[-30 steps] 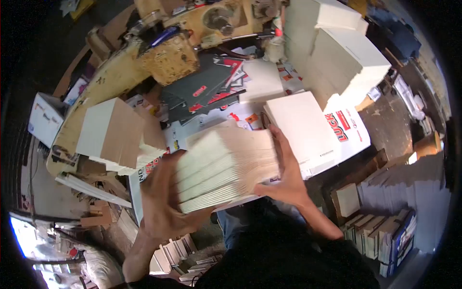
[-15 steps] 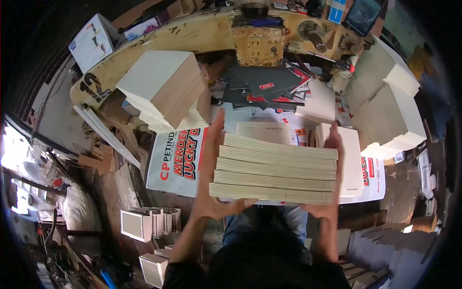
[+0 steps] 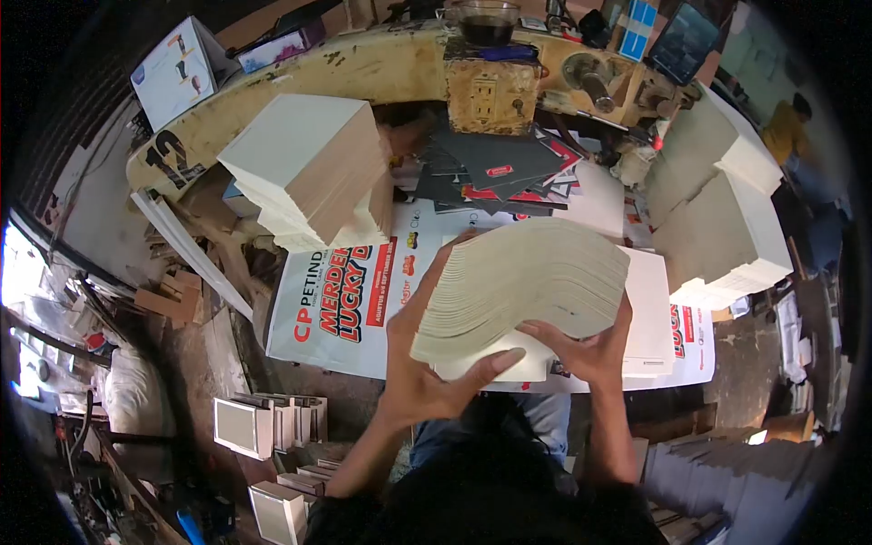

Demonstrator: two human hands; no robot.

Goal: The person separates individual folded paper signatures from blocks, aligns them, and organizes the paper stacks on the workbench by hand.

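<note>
A thick stack of cream paper sections [image 3: 531, 272] is held above the work surface, its edges bowed into a wave. My left hand [image 3: 427, 354] grips its left side, thumb along the lower edge. On the right side my right hand [image 3: 595, 350] is closed round the stack, with its thumb pressed under the bend. Beneath lies a printed poster sheet [image 3: 313, 350] with red and black lettering. A flat pile of white sheets [image 3: 647, 313] rests just right of my right hand.
Tall paper stacks stand at the left [image 3: 300, 163] and right [image 3: 718, 222]. Dark printed covers [image 3: 495, 163] lie behind the held stack. A worn yellow machine [image 3: 490, 91] carries a glass bowl [image 3: 488, 23]. Bound blocks [image 3: 241, 427] sit lower left. A person [image 3: 788, 136] is at the far right.
The held stack has gone from straight and level to bent in a wave, its left end lower. Both thumbs have moved inward along its lower edge.
</note>
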